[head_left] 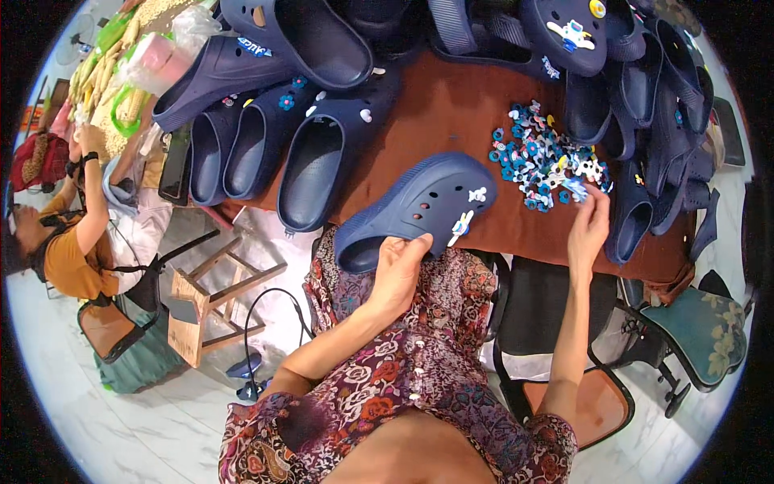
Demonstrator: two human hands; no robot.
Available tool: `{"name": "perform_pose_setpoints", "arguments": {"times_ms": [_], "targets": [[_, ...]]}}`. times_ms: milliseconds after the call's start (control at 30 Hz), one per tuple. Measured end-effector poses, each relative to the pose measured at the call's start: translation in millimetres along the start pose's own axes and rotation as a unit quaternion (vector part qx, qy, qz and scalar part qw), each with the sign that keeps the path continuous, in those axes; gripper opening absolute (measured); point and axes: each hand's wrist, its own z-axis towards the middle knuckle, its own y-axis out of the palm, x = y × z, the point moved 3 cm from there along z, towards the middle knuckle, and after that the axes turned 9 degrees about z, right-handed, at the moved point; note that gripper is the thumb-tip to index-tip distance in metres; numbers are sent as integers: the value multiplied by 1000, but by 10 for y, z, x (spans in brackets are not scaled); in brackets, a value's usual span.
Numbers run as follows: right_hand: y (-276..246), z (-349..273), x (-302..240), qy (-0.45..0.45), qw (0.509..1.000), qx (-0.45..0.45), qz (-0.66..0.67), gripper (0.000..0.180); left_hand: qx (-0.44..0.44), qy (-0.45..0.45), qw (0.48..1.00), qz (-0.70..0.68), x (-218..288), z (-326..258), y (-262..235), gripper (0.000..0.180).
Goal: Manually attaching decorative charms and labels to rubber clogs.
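My left hand grips the side of a navy blue clog, which is tilted over the table's near edge. Two charms sit on the clog's vented upper: a small white figure and a white, blue and yellow figure. To the right, my right hand is at the near edge of a heap of small charms in blue, white and pink. Its fingertips pinch a light-blue and white charm.
Navy clogs crowd the brown table, on the left and right. A wooden stool stands on the floor at left, a green chair at right. Another person in a mustard top works at far left.
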Motion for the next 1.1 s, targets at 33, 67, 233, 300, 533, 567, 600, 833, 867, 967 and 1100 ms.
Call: {"name": "perform_pose_setpoints", "arguments": {"times_ms": [33,67,233,300,533,567,600,833,867,967,1100], "targets": [[94,-41,-118,37,995,-29,85,22,-2,-2,1000,-1,-17,-1,12,29],[213,-73,-263,52,989,-71,120,21,3,0,1000,-2,-25,-9,8,29],[676,-277,-934,98,926,-227,284,16,-17,-9,1000,-8,-50,14,79,29],[778,-331,-1057,95,921,-277,258,13,-15,-3,1000,-21,-65,-2,116,31],[806,-331,-1292,-23,941,-311,134,13,-2,-38,998,-49,-112,4,120,37],[796,-340,-1291,-22,941,-311,133,13,-1,-33,998,-52,-109,5,133,36],[790,-352,-1302,-39,939,-313,135,13,3,-27,998,-55,-103,1,140,35],[739,-372,-1301,29,928,-333,166,11,16,-24,998,-49,-132,-15,159,36],[736,-382,-1253,29,928,-333,166,11,13,-21,999,-37,-118,-23,173,36],[769,-448,-1045,157,888,-342,262,11,0,-9,1000,-13,-116,-36,176,37],[768,-455,-1167,69,913,-351,198,12,-11,15,1000,9,-155,-49,167,38]]}}
